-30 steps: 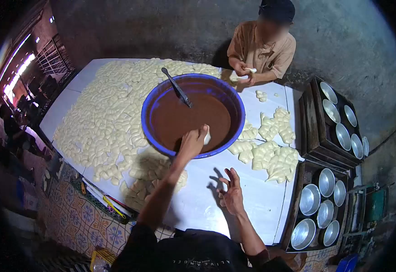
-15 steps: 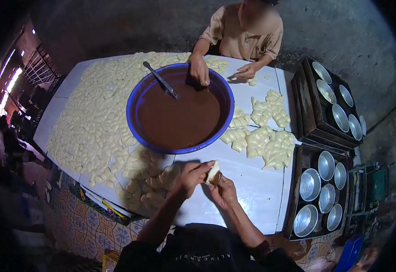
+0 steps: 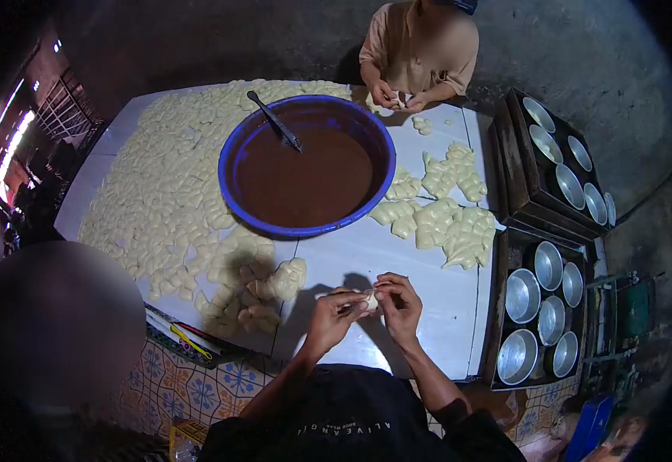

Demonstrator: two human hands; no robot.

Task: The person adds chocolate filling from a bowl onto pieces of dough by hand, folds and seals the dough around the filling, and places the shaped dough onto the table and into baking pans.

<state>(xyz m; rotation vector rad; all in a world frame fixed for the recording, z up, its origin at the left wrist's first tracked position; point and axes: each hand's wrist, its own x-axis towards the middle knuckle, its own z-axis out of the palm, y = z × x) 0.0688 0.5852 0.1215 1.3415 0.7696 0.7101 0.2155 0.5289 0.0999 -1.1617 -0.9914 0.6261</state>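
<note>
Between my two hands, above the near edge of the table, is a small piece of pale dough (image 3: 370,301). My left hand (image 3: 331,318) pinches its left side with the fingertips. The fingers of my right hand (image 3: 399,308) close on its right side. Beyond my hands stands a wide blue basin (image 3: 230,202) of smooth brown filling (image 3: 305,189). A long flat utensil (image 3: 274,121) leans in it, its tip at the filling. Many pale dough pieces (image 3: 159,177) cover the left of the table, and more dough clumps (image 3: 451,227) lie right of the basin.
Across the white table (image 3: 436,308), a co-worker (image 3: 420,54) holds a small dough piece in both hands. Dark trays with round metal tins (image 3: 522,296) stand along the right side. A large blurred shape (image 3: 62,323) fills the lower left.
The dough in my hands, earlier flat with brown filling showing, is now folded closed. The co-worker's hand has left the basin and joined the other. A blurred shape has appeared at lower left.
</note>
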